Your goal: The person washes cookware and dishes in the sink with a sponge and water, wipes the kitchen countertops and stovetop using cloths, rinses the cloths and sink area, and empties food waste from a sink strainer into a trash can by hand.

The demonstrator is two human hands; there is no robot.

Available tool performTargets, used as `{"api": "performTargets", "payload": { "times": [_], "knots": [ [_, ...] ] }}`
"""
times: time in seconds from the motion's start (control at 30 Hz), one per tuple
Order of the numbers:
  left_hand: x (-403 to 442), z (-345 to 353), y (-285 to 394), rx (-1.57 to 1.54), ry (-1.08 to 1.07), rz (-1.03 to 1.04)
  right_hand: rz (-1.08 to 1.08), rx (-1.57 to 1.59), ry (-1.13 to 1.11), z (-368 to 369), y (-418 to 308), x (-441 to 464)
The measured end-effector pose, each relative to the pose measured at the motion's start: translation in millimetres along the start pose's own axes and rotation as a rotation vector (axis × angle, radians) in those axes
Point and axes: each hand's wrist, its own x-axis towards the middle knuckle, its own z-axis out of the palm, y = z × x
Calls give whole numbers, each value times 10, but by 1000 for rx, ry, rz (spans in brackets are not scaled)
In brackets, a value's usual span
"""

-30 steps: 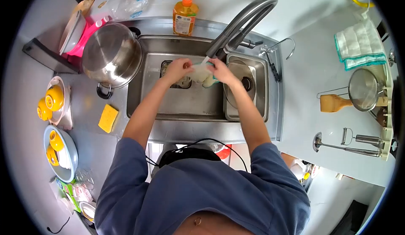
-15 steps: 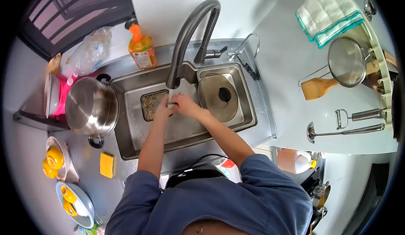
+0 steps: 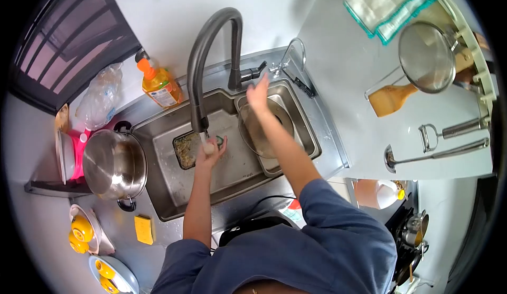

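Cloth [image 3: 209,149] bunched in the left hand [image 3: 208,158] under the faucet [image 3: 195,83], over the sink [image 3: 232,170]; right hand [image 3: 257,94] free, fingers outstretched near the lever [image 3: 254,73], contact unclear

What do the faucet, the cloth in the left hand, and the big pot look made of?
Faucet: metal, probably, dark grey and satin, given the soft highlights along its neck.
Cloth: likely soft fabric, pale with a green edge; too small to tell the fibre.
Pot: shiny metal, perhaps stainless steel, from its bright, silvery reflections.
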Motion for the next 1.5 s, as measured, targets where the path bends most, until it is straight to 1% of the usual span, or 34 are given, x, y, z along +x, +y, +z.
{"api": "performTargets", "payload": {
  "times": [0.07, 0.1, 0.17, 0.2, 0.27, 0.3, 0.37, 0.4, 0.47, 0.5, 0.57, 0.6, 0.63, 0.67, 0.7, 0.77, 0.8, 0.83, 0.87, 0.93, 0.97, 1.0, 1.03, 1.13, 1.17, 1.2, 1.23, 1.27, 1.3, 1.33, 1.37, 1.4, 1.47, 1.5],
  "knots": [
    [-334, 398, -276, -197, 49, -28, -120, -52, 77, -3, 187, 411],
    [-291, 390, -208, -180, 50, -37, -117, -52, 96, -75, 120, 475],
    [-230, 321, -25, -405, 136, -140, 187, -29, -228, -262, -158, 617],
    [-234, 306, 8, -476, 166, -176, 175, -40, -203, -310, -262, 571],
    [-335, 298, -25, -518, 109, -203, 91, -25, -232, -274, -191, 544],
    [-338, 285, -39, -508, 116, -209, 116, 26, -213, -292, -214, 497],
    [-311, 266, -46, -215, -25, -273, 187, 401, -182, -244, -99, 246],
    [-300, 291, -69, -203, -24, -285, 348, 450, -299, -354, -287, -25],
    [-362, 307, -140, -282, -205, -352, 435, 459, -434, -101, -98, -839],
    [-431, 362, -222, -277, -203, -365, 649, 544, -667, -294, -324, -1125],
    [-614, 489, -386, -402, -274, -544, 1225, 845, -816, -355, -482, -1581],
    [-628, 460, -371, -387, -265, -557, 1441, 1079, -931, -381, -534, -1714],
    [-635, 420, -335, -388, -208, -476, 1426, 1098, -907, -271, -444, -1932],
    [-618, 436, -315, -382, -153, -402, 1309, 1494, -1003, -17, -231, -2147],
    [-668, 526, -368, -358, -143, -432, 1132, 1875, -1089, 160, -131, -2206],
    [-924, 655, -537, -581, -72, -399, 1076, 1797, -968, 235, -201, -2201],
    [-966, 658, -528, -572, -56, -417, 1052, 1721, -883, 244, -261, -2243],
    [-1019, 662, -487, -532, -114, -476, 1051, 1647, -810, 169, -448, -2191],
    [-1069, 656, -434, -492, -171, -535, 1044, 1653, -789, 248, -411, -2214],
    [-1036, 567, -230, -496, -124, -604, 973, 1887, -1131, 526, -115, -2165],
    [-944, 464, -64, -375, -164, -603, 1059, 1715, -1062, 439, -238, -2097],
    [-860, 406, 53, -250, -197, -616, 1020, 1594, -1009, 378, -286, -2079],
    [-893, 473, 62, -147, -153, -665, 1059, 1629, -1185, 776, 2, -2048],
    [-860, 541, 179, 139, -79, -822, 856, 1310, -1050, 686, -246, -1919],
    [-804, 544, 278, 323, -45, -751, 798, 1247, -1006, 594, -379, -1872],
    [-764, 569, 283, 499, -29, -665, 768, 1012, -1029, 461, -548, -1786],
    [-848, 640, 133, 807, 37, -469, 753, 968, -1088, 581, -496, -1749],
    [-949, 680, 46, 1100, 93, -243, 644, 629, -1065, 375, -752, -1716],
    [-914, 672, 51, 1104, 84, -267, 708, 672, -1113, 316, -827, -1668],
    [-885, 674, 125, 1235, 59, -310, 774, 723, -1165, 357, -813, -1638],
    [-804, 672, 211, 1367, 38, -357, 784, 721, -1144, 412, -753, -1615],
    [-779, 666, 176, 1377, 41, -372, 852, 787, -1128, 490, -639, -1621],
    [-779, 670, 184, 1635, 112, -204, 923, 880, -1097, 863, -722, -1608],
    [-811, 705, 154, 1647, 120, -213, 929, 909, -1070, 932, -759, -1609]
  ]
}}
